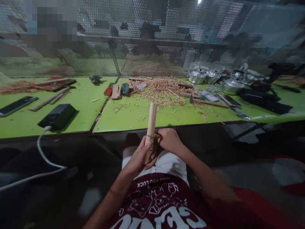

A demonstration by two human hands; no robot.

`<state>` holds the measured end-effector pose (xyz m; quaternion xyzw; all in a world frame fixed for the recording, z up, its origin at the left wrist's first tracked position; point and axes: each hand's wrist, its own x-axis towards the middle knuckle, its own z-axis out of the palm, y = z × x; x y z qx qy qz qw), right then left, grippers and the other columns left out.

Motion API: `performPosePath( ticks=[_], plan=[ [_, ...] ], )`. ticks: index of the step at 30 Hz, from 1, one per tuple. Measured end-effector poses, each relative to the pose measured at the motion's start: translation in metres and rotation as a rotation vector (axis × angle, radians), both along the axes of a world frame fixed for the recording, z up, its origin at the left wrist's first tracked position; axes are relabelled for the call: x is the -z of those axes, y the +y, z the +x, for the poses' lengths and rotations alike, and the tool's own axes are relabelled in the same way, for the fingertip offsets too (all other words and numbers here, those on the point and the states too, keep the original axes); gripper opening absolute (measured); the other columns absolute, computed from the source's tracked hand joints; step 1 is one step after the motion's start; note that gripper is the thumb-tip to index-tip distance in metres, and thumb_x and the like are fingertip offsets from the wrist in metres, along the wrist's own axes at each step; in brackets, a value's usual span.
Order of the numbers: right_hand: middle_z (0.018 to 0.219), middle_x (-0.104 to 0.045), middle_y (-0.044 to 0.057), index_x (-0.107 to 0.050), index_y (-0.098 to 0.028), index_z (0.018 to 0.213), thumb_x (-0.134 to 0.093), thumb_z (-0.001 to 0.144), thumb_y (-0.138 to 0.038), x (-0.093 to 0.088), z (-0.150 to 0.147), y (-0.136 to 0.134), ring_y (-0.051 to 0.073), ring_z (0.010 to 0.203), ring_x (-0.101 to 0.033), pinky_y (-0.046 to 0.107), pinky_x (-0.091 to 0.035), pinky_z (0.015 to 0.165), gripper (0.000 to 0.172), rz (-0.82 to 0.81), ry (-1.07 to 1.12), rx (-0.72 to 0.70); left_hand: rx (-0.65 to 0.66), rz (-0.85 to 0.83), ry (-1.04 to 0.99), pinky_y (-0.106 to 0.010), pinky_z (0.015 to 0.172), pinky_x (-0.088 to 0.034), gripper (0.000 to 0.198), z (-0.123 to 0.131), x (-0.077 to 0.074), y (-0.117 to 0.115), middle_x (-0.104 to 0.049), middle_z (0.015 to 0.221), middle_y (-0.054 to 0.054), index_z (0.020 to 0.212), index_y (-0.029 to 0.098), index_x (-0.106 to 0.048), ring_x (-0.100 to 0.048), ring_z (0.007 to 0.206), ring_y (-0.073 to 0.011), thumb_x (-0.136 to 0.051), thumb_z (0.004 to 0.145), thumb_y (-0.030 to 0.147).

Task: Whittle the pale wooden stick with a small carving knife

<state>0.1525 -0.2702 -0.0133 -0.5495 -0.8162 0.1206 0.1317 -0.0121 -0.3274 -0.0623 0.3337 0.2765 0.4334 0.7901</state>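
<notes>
My left hand (140,157) is wrapped round the lower part of a pale wooden stick (151,122), holding it upright over my lap, just in front of the green table's edge (147,126). My right hand (169,140) is closed on a small knife (154,136) whose blade lies across the stick about midway up. Both hands touch the stick and sit close together.
A heap of wood shavings (162,89) covers the table's middle. A black power bank (57,116) with a white cable and a phone (16,105) lie at the left. Metal pots (214,78) and dark tools are at the right. A perforated mesh wall stands behind.
</notes>
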Motion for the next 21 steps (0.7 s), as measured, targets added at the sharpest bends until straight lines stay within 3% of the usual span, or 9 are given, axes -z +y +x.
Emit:
performPosePath(
  ticks=[4,9,13,18,21],
  plan=[
    [0.089,-0.076,0.012,-0.077,-0.017,0.098,-0.063,0.09,-0.018,0.004,-0.005,-0.007,0.022,0.078,-0.067,0.03,-0.041,0.069,0.016,-0.012,-0.151,0.0,-0.05,-0.001,-0.02,-0.016,0.033,-0.027,0.049,0.003,-0.007,-0.002,-0.058,0.069,0.003,0.114,0.019,-0.051,-0.047,0.043,-0.0079,-0.067,0.091,0.059],
    [0.094,-0.078,0.015,-0.077,-0.015,0.099,-0.056,0.094,-0.014,0.008,-0.01,-0.016,0.022,0.082,-0.07,0.029,-0.04,0.066,0.022,0.041,-0.189,-0.015,-0.094,-0.039,0.069,-0.014,0.031,-0.02,0.035,0.002,-0.016,-0.008,-0.055,0.063,0.007,0.105,0.021,-0.047,-0.037,0.036,-0.0041,-0.07,0.089,0.043],
    [0.091,-0.077,0.017,-0.078,-0.015,0.1,-0.052,0.098,-0.016,0.006,-0.013,-0.019,0.024,0.079,-0.07,0.031,-0.04,0.065,0.025,0.01,-0.23,0.089,-0.107,0.031,0.125,-0.012,0.032,-0.022,0.043,0.001,-0.021,-0.013,-0.056,0.066,0.01,0.099,0.025,-0.038,-0.038,0.035,-0.0025,-0.077,0.08,0.027],
    [0.091,-0.076,0.018,-0.078,-0.014,0.101,-0.05,0.099,-0.012,0.002,-0.013,-0.012,0.025,0.079,-0.068,0.033,-0.042,0.069,0.028,0.036,-0.201,0.123,-0.119,0.075,0.225,-0.011,0.031,-0.022,0.044,0.006,-0.027,-0.014,-0.048,0.055,0.015,0.098,0.026,-0.034,-0.038,0.033,-0.0038,-0.076,0.086,0.034],
    [0.09,-0.075,0.02,-0.078,-0.013,0.097,-0.052,0.098,-0.012,-0.003,-0.013,-0.004,0.026,0.081,-0.067,0.034,-0.043,0.073,0.025,0.057,-0.116,0.12,-0.134,0.079,0.233,-0.01,0.032,-0.021,0.045,0.009,-0.03,-0.013,-0.052,0.058,0.014,0.099,0.027,-0.033,-0.038,0.033,-0.0029,-0.076,0.088,0.037]
  ],
)
